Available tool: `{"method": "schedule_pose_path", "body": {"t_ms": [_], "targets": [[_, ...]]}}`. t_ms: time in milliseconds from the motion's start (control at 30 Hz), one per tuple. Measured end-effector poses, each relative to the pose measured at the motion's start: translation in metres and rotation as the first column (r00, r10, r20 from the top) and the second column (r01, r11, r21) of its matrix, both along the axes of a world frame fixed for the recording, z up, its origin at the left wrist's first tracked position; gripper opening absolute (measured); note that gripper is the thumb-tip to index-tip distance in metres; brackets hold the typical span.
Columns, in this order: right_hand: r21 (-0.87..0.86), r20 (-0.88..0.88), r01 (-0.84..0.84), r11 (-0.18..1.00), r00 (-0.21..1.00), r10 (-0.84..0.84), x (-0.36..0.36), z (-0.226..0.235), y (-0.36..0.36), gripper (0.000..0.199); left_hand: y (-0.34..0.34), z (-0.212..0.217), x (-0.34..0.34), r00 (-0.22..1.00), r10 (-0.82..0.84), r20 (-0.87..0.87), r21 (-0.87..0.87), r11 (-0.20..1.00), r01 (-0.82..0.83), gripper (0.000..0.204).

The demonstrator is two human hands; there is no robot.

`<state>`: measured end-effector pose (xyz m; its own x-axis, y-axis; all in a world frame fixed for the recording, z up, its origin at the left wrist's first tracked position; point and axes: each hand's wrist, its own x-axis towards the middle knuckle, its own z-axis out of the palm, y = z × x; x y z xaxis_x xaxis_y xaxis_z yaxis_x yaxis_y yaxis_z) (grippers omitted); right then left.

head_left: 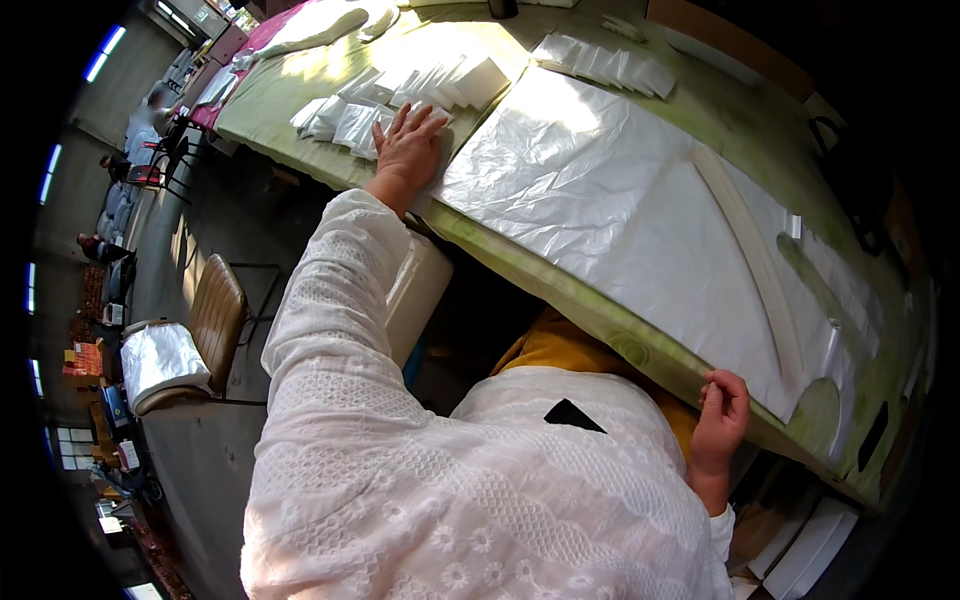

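While the left hand (408, 148) is laid, fingers spread, on overlapping folded white plastic packets (365, 127) toward the near edge of the green cloth-covered surface (255, 125), the right hand (724, 415) is held half-curled beside that edge; whether anything is gripped cannot be told. Beside the packets, a crinkled white plastic sheet (570, 150) is spread.

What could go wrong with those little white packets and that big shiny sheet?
The left hand is spread on the overlapping white packets, so a push sideways might mess up their rows. The crinkled plastic sheet lies right along the front edge of the table, so a brushing sleeve could drag it. The curved strip on the sheet might shift too if the sheet gets pulled.
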<state>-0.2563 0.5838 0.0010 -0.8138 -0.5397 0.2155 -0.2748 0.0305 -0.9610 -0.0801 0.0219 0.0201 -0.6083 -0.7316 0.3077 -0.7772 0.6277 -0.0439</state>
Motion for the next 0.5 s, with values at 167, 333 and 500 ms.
{"method": "schedule_pose_path", "body": {"t_ms": [167,333,500], "targets": [[0.012,0.037,0.026,1.0,0.999,-0.026,-0.002,-0.002,0.005,0.017,0.005,0.004,0.016,0.956,0.199,-0.214,0.062,0.98,-0.19,0.068],[0.015,-0.006,0.013,1.0,1.0,-0.013,-0.001,-0.001,0.001,0.017,-0.016,-0.007,0.033,0.875,0.296,-0.382,0.256,0.944,-0.207,0.074],[0.036,0.042,0.013,0.999,0.999,-0.014,0.003,0.007,0.0,0.018,-0.018,-0.012,0.031,0.904,0.177,-0.389,-0.003,0.981,-0.193,0.064]]}}
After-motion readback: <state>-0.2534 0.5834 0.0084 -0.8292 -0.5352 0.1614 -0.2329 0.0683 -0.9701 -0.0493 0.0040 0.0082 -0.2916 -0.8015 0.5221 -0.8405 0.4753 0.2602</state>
